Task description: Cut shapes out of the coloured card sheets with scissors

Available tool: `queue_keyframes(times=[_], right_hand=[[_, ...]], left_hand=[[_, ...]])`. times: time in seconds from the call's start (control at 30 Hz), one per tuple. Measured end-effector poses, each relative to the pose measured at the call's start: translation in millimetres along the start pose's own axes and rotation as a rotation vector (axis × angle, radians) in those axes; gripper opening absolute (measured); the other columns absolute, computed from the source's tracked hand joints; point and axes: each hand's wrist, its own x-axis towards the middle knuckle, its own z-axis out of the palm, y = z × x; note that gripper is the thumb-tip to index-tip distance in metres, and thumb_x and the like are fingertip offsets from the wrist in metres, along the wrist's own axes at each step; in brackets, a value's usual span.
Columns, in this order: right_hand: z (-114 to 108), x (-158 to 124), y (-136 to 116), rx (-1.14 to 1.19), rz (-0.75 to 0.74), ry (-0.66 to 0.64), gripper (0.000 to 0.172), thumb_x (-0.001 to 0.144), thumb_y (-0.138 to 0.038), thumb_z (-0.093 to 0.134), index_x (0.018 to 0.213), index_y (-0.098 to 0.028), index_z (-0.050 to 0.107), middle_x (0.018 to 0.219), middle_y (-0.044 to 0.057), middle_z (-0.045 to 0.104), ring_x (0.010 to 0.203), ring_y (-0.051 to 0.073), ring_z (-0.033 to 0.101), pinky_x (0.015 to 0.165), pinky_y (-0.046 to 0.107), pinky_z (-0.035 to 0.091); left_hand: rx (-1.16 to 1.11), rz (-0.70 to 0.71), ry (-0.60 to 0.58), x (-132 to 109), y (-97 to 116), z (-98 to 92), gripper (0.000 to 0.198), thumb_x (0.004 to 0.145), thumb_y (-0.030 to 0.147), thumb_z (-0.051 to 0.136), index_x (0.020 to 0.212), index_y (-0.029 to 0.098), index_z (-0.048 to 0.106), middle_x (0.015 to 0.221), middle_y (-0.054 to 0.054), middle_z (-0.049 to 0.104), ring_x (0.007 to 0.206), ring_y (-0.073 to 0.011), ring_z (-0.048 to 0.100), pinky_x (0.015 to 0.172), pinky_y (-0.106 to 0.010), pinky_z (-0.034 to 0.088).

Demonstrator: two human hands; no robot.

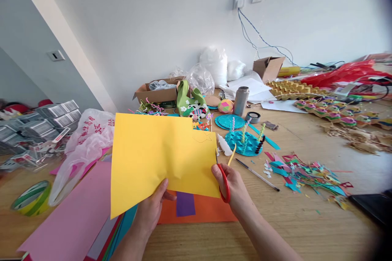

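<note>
Well, at lower left a clear plastic bag (82, 147) slumps on my desk (306, 220); I cannot make out its contents. At centre my left hand (153, 208) pinches the lower edge of the yellow sheet (159, 159), held above orange paper (208, 210). Behind, an open cardboard box (157, 94) holds crumpled plastic. Right of centre, my right hand (235, 189) grips red scissors (225, 183) at the sheet's right edge.

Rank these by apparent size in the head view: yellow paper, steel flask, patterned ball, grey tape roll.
1. yellow paper, though nearest the camera
2. steel flask
3. patterned ball and grey tape roll: too alike to rank
</note>
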Motion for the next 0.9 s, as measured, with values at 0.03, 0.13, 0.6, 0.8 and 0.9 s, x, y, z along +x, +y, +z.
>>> queue_keyframes(times=[0.03, 0.13, 0.6, 0.8, 0.9], right_hand=[[-0.1, 0.1, -0.8, 0.007, -0.001, 0.004, 0.059, 0.066, -0.077, 0.06, 0.062, -0.02, 0.046, 0.052, -0.005, 0.038, 0.046, 0.008, 0.032, 0.044, 0.023, 0.023], [-0.3, 0.7, -1.0, 0.051, 0.012, 0.002, 0.057, 0.064, -0.074, 0.066, 0.062, -0.021, 0.047, 0.05, -0.004, 0.044, 0.044, 0.01, 0.038, 0.042, 0.023, 0.027], [-1.4, -0.5, -3.0, 0.088, 0.024, 0.016, 0.054, 0.065, -0.073, 0.067, 0.067, -0.021, 0.053, 0.05, -0.001, 0.054, 0.045, 0.015, 0.052, 0.041, 0.024, 0.034], [-1.7, 2.1, 2.5, 0.071, 0.009, 0.027, 0.054, 0.065, -0.073, 0.066, 0.067, -0.021, 0.051, 0.047, -0.002, 0.052, 0.043, 0.015, 0.05, 0.039, 0.023, 0.031], [-1.7, 2.2, 3.9, 0.088, 0.01, 0.029, 0.053, 0.065, -0.071, 0.068, 0.065, -0.022, 0.05, 0.048, -0.002, 0.052, 0.043, 0.015, 0.05, 0.04, 0.023, 0.031]], left_hand=[[0.006, 0.001, 0.001, -0.3, 0.2, 0.0, 0.052, 0.052, 0.029, 0.09, 0.099, 0.022, 0.07, 0.094, 0.001, 0.068, 0.061, -0.016, 0.063, 0.044, -0.031, 0.059], [0.017, 0.01, -0.008, -0.4, -0.3, -1.2, 0.053, 0.053, 0.029, 0.089, 0.102, 0.024, 0.069, 0.097, 0.001, 0.068, 0.062, -0.0163, 0.064, 0.045, -0.032, 0.059], [0.097, 0.036, -0.032, 1.3, -4.2, -6.9, 0.042, 0.054, 0.034, 0.088, 0.093, 0.023, 0.075, 0.094, -0.004, 0.076, 0.063, -0.0226, 0.071, 0.051, -0.033, 0.059], [0.082, 0.012, -0.019, -0.6, -0.6, -3.9, 0.044, 0.054, 0.033, 0.089, 0.094, 0.022, 0.075, 0.093, -0.003, 0.077, 0.063, -0.0221, 0.071, 0.055, -0.034, 0.061], [0.083, 0.017, -0.016, -0.9, -0.5, -3.4, 0.046, 0.054, 0.033, 0.089, 0.096, 0.022, 0.074, 0.093, -0.003, 0.077, 0.059, -0.0206, 0.07, 0.054, -0.034, 0.06]])
